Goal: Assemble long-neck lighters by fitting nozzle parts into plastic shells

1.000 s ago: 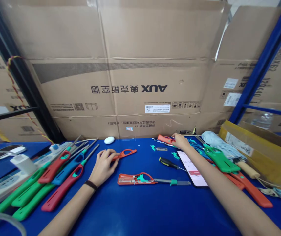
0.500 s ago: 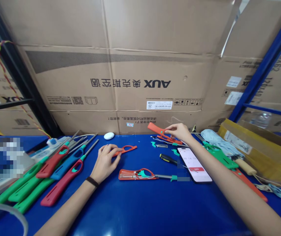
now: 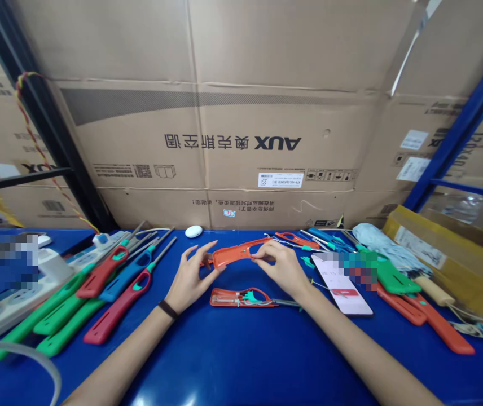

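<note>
My right hand [image 3: 281, 262] pinches an orange half casing of a long-nosed lighter [image 3: 233, 255] by its trigger-loop end. Its hollow inner side faces me. At the casing's other end, my left hand [image 3: 194, 274] has its fingers spread, the thumb close to the edge; whether it touches is unclear. Behind that hand a bit of another orange part [image 3: 206, 263] shows, mostly hidden. On the table below lies an opened orange lighter [image 3: 241, 298], with its inner parts, a green trigger and a metal tube exposed. My right forearm covers part of the tube's end.
Several lighters, one a pink-red lighter [image 3: 117, 310], lie at left beside a power strip [image 3: 66, 270]. A phone [image 3: 345, 287], a green lighter [image 3: 394, 276] and a yellow-taped box [image 3: 411, 237] are at right. A white oval object [image 3: 193, 231] sits near the cardboard wall [image 3: 241, 113].
My right hand has brought the orange casing left and towards me, between both hands. My left hand has lifted its fingers off the orange piece on the table and spread them.
</note>
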Demonstrator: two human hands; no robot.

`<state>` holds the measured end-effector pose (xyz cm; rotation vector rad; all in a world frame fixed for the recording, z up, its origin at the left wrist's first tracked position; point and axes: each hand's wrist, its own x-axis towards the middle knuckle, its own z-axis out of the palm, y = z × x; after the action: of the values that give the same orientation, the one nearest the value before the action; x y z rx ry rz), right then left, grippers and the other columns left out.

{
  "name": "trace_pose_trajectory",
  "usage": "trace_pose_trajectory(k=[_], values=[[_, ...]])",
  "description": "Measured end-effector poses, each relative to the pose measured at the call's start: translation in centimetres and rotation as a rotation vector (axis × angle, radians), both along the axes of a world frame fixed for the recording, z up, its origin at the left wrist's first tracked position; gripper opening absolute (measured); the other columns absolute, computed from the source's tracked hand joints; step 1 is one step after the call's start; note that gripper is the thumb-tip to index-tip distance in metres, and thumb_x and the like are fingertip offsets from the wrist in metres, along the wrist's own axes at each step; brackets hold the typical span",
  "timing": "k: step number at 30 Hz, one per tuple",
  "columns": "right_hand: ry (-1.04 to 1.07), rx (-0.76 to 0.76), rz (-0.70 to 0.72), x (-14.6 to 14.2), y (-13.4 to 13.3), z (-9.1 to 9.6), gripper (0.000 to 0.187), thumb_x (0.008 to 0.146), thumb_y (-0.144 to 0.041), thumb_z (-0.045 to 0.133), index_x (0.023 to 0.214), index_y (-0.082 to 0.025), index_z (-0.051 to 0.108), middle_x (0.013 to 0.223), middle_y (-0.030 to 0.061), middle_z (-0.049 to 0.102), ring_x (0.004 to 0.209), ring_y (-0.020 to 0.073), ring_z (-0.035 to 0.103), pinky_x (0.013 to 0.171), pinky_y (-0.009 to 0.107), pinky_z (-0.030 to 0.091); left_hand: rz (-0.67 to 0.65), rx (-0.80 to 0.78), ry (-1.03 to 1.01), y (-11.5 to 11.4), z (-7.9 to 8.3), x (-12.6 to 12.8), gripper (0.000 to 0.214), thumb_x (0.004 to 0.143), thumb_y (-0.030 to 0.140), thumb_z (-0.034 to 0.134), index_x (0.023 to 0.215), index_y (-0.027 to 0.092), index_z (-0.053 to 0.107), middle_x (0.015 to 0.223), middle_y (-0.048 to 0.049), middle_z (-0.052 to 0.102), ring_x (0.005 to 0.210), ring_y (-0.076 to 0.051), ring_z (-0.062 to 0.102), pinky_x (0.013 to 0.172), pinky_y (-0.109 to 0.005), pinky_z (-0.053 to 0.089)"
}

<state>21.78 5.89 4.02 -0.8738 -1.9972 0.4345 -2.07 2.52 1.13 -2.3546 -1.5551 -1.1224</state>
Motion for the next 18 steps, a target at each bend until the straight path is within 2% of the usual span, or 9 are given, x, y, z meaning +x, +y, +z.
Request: trace_pose_trajectory(k=[4, 7, 11, 14, 16, 18], values=[[-0.027, 0.019, 0.003, -0.2, -1.0, -1.3, 0.009, 0.079, -0.012, 0.061, 0.076, -0.02, 0.065, 0.08, 0.0021, 0.063, 0.074, 0.0156, 0.063, 0.069, 0.028, 0.053, -0.073, 0.063, 0.101, -0.1, -0.2, -0.1, 0.044, 0.089, 0.042, 0.051, 0.128, 0.024, 0.041, 0.119, -0.0063, 0.063, 0.103, -0.021, 0.06, 0.105, -0.045, 0.027], [-0.043, 0.002, -0.008, -0.1, -1.2, -1.5, 0.007, 0.079, -0.014, 0.061, 0.077, -0.02, 0.065, 0.081, 0.0019, 0.064, 0.074, 0.0152, 0.063, 0.068, 0.027, 0.052, -0.13, 0.093, 0.143, -0.1, 0.0, 0.1, 0.04, 0.09, 0.038, 0.051, 0.126, 0.022, 0.043, 0.12, -0.007, 0.063, 0.105, -0.02, 0.059, 0.105, -0.045, 0.027], [-0.043, 0.025, -0.02, -0.1, -1.7, -1.5, 0.006, 0.082, -0.02, 0.061, 0.082, -0.021, 0.067, 0.084, 0.002, 0.066, 0.074, 0.0149, 0.063, 0.067, 0.026, 0.052, -0.149, 0.109, 0.127, -0.1, 0.1, 0.1, 0.03, 0.091, 0.036, 0.049, 0.118, 0.022, 0.051, 0.108, -0.0054, 0.068, 0.096, -0.019, 0.062, 0.103, -0.044, 0.029], [-0.078, 0.105, -0.075, 0.1, -2.0, -1.2, 0.013, 0.086, -0.027, 0.057, 0.092, -0.023, 0.068, 0.088, 0.0027, 0.068, 0.081, 0.0165, 0.063, 0.075, 0.029, 0.051, -0.128, 0.084, 0.053, -0.1, -0.1, 0.3, 0.023, 0.091, 0.039, 0.047, 0.095, 0.021, 0.06, 0.086, -0.002, 0.071, 0.082, -0.018, 0.063, 0.101, -0.044, 0.032], [-0.126, 0.16, -0.091, 0.5, -2.1, -1.0, 0.022, 0.085, -0.031, 0.059, 0.105, -0.025, 0.065, 0.096, 0.0035, 0.068, 0.09, 0.0184, 0.06, 0.083, 0.033, 0.049, -0.097, 0.031, -0.048, -0.2, -0.1, 0.6, 0.03, 0.09, 0.043, 0.045, 0.077, 0.02, 0.06, 0.07, 0.0, 0.068, 0.075, -0.018, 0.062, 0.098, -0.041, 0.036], [-0.193, 0.176, -0.046, 1.0, -2.0, -0.8, 0.037, 0.081, -0.034, 0.064, 0.117, -0.026, 0.06, 0.104, 0.0041, 0.067, 0.098, 0.0198, 0.057, 0.089, 0.036, 0.046, -0.077, -0.07, -0.177, -0.4, 0.1, 1.2, 0.039, 0.089, 0.046, 0.043, 0.063, 0.02, 0.056, 0.061, 0.0003, 0.064, 0.073, -0.018, 0.06, 0.089, -0.036, 0.042]])
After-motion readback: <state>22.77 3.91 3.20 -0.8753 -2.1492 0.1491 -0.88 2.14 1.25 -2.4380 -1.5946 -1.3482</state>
